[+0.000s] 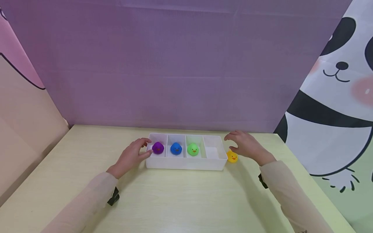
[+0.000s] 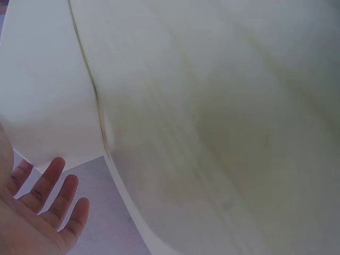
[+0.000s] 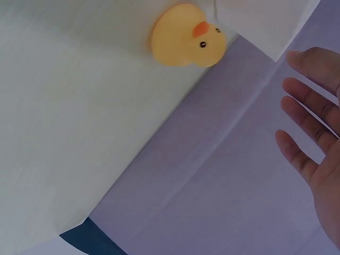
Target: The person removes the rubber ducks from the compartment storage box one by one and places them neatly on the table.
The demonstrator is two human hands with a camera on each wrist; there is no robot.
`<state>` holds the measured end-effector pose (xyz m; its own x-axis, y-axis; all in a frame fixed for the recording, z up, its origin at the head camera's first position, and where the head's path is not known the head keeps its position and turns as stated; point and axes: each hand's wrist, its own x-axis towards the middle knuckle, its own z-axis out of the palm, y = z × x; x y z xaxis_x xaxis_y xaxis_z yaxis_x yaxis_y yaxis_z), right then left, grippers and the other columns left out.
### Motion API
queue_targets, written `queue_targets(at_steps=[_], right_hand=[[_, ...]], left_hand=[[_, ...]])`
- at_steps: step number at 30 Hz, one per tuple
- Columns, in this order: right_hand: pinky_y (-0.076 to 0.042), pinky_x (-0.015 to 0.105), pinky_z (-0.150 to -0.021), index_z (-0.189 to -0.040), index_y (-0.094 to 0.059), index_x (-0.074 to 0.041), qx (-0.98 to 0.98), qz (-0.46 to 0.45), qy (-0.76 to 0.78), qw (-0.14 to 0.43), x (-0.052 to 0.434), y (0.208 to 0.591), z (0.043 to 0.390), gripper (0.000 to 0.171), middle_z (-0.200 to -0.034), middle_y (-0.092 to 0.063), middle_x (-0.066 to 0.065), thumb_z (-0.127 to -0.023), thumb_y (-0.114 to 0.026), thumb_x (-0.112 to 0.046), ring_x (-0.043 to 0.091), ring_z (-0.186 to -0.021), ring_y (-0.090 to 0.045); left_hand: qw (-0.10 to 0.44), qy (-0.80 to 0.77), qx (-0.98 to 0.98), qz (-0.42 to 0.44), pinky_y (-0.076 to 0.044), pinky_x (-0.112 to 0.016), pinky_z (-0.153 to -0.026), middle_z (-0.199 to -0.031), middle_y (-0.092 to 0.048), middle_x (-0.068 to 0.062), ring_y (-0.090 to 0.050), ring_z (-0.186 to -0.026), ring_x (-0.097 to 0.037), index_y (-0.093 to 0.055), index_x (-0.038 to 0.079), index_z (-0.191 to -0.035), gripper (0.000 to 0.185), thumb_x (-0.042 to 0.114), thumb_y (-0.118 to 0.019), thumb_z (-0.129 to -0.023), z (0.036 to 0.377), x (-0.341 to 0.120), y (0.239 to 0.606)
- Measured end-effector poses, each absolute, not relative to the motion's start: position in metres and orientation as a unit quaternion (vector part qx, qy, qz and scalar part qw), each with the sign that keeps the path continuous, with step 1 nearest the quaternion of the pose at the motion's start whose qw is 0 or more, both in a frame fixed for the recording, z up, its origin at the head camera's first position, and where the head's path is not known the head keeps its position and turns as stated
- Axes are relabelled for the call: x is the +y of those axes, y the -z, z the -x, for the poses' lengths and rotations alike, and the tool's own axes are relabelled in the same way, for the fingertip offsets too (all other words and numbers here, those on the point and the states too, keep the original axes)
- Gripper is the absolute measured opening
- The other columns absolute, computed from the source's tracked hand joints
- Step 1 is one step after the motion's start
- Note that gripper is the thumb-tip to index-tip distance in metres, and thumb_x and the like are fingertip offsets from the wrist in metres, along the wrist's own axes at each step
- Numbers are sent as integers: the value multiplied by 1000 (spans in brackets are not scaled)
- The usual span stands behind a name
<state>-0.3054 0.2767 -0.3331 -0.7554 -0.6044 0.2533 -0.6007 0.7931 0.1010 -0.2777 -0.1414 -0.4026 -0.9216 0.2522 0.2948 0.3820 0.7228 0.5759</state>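
Observation:
A white tray (image 1: 186,164) with four compartments sits on the table. From left to right it holds a purple duck (image 1: 158,148), a blue duck (image 1: 176,148) and a green duck (image 1: 193,149); the rightmost compartment holds nothing. A yellow duck (image 1: 232,157) (image 3: 186,36) stands on the table just right of the tray. My left hand (image 1: 134,155) (image 2: 37,215) rests open against the tray's left end, fingers near the purple duck. My right hand (image 1: 245,144) (image 3: 313,133) hovers open just above and behind the yellow duck, holding nothing.
The pale yellow-green table (image 1: 175,200) stretches toward me in front of the tray. A purple backdrop (image 1: 180,64) stands behind it, a panda-print cloth (image 1: 335,97) hangs at the right, and a pink and beige panel (image 1: 20,97) at the left.

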Motion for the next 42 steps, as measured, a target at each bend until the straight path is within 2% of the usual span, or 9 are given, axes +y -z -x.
queue_targets(at_steps=[13,31,42], right_hand=[[-48,41,-85,-102,-65,-8,-926,-351,8,139,244,330,308,29,-101,-65,5,-74,-73,-12,26,-95,-59],[-48,38,-83,-101,-65,-8,-901,-405,3,153,196,338,310,28,-99,-64,3,-74,-72,-10,22,-95,-59],[-46,44,-86,-104,-65,-11,-914,-388,28,114,178,349,316,31,-102,-65,1,-74,-72,-11,22,-101,-56]], left_hand=[[99,331,-923,173,-44,-45,-86,-113,-58,-11,-53,-102,-29,-51,9,-123,43,30,-58,-87,277,-142,401],[95,326,-925,171,-45,-45,-87,-113,-58,-10,-53,-103,-29,-50,10,-123,42,29,-59,-87,275,-142,399],[100,329,-922,178,-45,-44,-87,-113,-58,-12,-54,-102,-28,-51,9,-123,42,30,-59,-87,276,-141,401]])
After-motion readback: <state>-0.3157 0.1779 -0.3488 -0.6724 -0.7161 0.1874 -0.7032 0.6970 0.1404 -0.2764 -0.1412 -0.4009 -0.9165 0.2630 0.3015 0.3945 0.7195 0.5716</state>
